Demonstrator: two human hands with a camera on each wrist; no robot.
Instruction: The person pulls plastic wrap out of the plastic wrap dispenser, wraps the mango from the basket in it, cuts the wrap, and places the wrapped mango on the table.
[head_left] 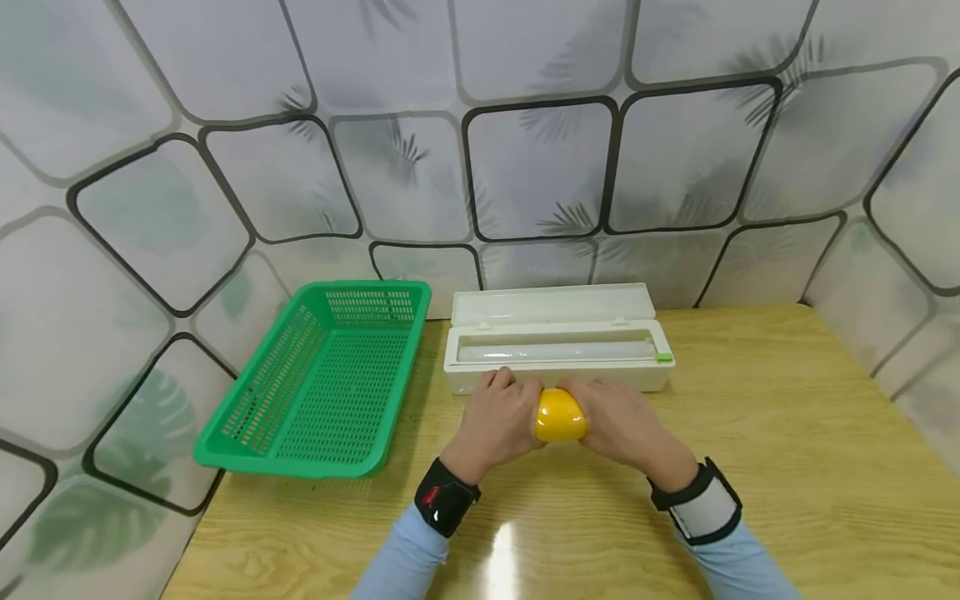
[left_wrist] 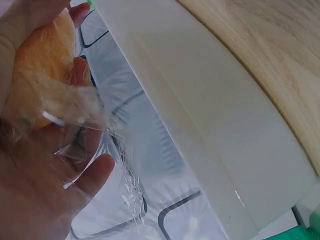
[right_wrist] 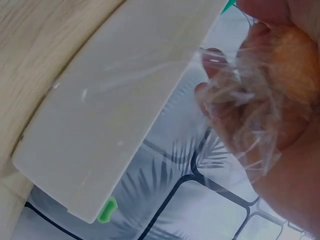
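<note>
Both hands hold a shiny yellow-orange fruit between them, in front of the white cling film dispenser. My left hand grips its left side and my right hand its right side. Clear cling film wraps the fruit, with loose crumpled ends trailing past the fingers in both wrist views. The dispenser's lid is tipped back, and a film roll lies inside. A small green slider sits at its right end. The fruit's sides are hidden by the hands.
A green slotted plastic basket stands to the left of the dispenser. The wooden table extends to the right and toward me. Behind it rises a patterned wall, close to the dispenser's back.
</note>
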